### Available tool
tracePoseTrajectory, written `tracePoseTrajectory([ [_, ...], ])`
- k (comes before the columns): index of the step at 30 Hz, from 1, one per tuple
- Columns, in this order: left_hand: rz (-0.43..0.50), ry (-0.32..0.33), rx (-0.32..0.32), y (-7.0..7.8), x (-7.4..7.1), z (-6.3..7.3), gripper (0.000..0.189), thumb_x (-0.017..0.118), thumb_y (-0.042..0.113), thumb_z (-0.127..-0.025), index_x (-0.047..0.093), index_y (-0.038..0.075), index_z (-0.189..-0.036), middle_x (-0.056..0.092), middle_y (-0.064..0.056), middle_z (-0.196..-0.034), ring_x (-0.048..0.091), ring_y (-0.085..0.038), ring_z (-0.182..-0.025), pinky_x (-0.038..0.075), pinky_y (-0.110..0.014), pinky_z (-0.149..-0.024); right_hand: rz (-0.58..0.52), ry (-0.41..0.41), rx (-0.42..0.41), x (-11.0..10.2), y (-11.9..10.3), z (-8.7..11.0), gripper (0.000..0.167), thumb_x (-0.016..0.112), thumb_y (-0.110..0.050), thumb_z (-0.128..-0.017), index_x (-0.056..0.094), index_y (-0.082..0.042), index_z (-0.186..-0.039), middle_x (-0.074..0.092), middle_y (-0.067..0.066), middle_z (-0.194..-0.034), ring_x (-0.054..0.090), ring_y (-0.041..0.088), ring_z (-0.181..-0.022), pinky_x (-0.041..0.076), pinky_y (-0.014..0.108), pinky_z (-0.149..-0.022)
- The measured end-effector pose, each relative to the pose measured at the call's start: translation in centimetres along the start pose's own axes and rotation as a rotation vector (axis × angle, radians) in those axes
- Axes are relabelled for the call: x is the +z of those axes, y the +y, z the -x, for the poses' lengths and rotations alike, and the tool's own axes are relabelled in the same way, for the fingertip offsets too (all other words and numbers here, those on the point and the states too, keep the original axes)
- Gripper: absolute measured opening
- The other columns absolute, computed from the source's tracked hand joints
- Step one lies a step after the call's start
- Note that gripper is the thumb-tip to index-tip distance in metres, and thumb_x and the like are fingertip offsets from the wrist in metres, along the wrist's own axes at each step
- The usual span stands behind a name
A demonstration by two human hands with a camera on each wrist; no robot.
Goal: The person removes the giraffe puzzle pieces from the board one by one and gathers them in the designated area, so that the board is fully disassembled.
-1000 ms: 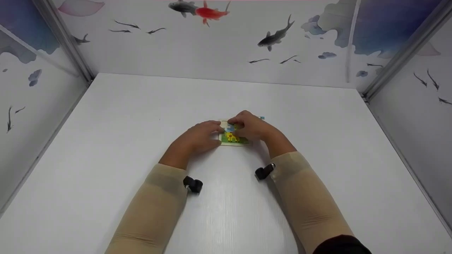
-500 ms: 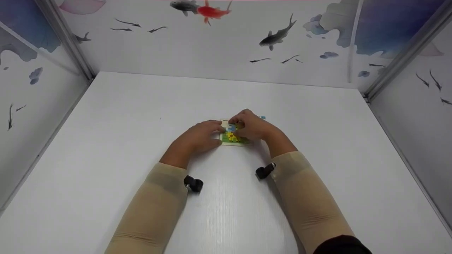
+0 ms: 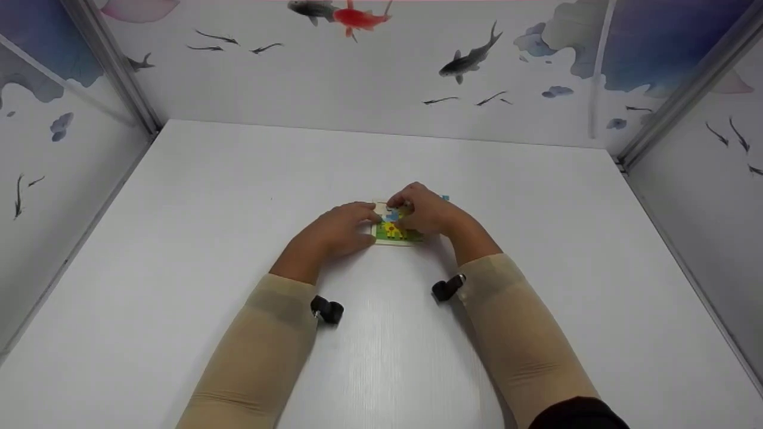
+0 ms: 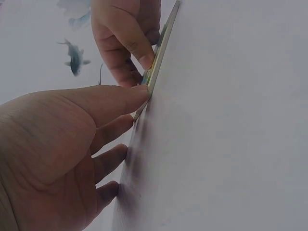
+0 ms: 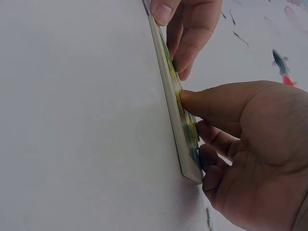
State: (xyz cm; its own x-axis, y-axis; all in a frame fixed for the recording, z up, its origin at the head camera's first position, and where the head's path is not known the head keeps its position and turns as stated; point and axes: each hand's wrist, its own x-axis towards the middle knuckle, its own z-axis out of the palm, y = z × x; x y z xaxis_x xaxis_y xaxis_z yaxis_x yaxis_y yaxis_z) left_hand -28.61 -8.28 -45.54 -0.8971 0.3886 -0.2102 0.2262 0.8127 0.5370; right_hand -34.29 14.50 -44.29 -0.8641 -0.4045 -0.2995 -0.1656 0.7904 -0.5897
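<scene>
So there's a small picture board lying flat on a white table, pretty much mid-frame in the head view, with a yellow giraffe on green near its bottom edge. Both hands are on it.

The left hand has its fingers loosely spread at the board's left side, thumb on the near corner. Looks to me like it's there to keep the board from sliding. In the left wrist view the lower fingertips rest on the table, which probably helps brace it.

The right hand comes over the right half, thumb on the picture and fingers bent toward the far side. My guess is it's pressing or nudging something in the picture, but I honestly can't tell if it's pinching a loose piece, since the hand covers that part.

There's also a little blue thing poking out just behind the right hand, too small to make out. Maybe it's set there to stay within reach. Fish-print wall fills the top of the frame.
</scene>
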Motion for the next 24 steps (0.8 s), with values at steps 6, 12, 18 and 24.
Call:
tracePoseTrajectory([
  [6, 0.009, 0.000, 0.001, 0.0, -0.1, 0.1, 0.047, 0.064, 0.033, -0.105, 0.060, 0.026, -0.152, 0.038, 0.005, -0.174, 0.028, -0.025, -0.166, 0.024, -0.052, -0.136, 0.011, 0.009, 0.016, 0.0, -0.2, 0.0, 0.038, 0.075, -0.020, -0.101, 0.067, -0.023, -0.139, 0.048, 0.005, -0.149, 0.051, 0.026, -0.135, 0.045, 0.048, -0.124],
  [12, 0.010, -0.004, -0.007, 0.1, -0.1, 0.1, 0.048, 0.063, 0.033, -0.105, 0.060, 0.027, -0.153, 0.038, 0.005, -0.174, 0.028, -0.025, -0.166, 0.024, -0.052, -0.136, -0.046, 0.029, 0.045, -0.3, 0.0, -0.2, 0.043, 0.074, -0.016, -0.100, 0.067, -0.027, -0.142, 0.056, 0.004, -0.144, 0.055, 0.026, -0.132, 0.051, 0.047, -0.117],
  [18, 0.013, -0.002, -0.021, 0.2, -0.1, 0.2, 0.048, 0.063, 0.034, -0.105, 0.059, 0.029, -0.153, 0.036, 0.008, -0.175, 0.026, -0.024, -0.167, 0.022, -0.052, -0.137, -0.094, 0.108, 0.123, -0.7, 0.4, -0.2, 0.034, 0.069, -0.016, -0.102, 0.070, -0.025, -0.136, 0.066, 0.001, -0.131, 0.060, 0.023, -0.124, 0.054, 0.044, -0.113],
  [24, 0.013, -0.004, -0.005, 0.2, -0.2, 0.2, 0.049, 0.062, 0.032, -0.105, 0.059, 0.027, -0.153, 0.037, 0.006, -0.175, 0.027, -0.025, -0.167, 0.022, -0.051, -0.137, -0.112, 0.133, 0.128, -1.0, 0.7, -0.2, 0.025, 0.069, -0.021, -0.104, 0.076, -0.023, -0.128, 0.070, 0.001, -0.126, 0.062, 0.023, -0.120, 0.053, 0.043, -0.114],
])
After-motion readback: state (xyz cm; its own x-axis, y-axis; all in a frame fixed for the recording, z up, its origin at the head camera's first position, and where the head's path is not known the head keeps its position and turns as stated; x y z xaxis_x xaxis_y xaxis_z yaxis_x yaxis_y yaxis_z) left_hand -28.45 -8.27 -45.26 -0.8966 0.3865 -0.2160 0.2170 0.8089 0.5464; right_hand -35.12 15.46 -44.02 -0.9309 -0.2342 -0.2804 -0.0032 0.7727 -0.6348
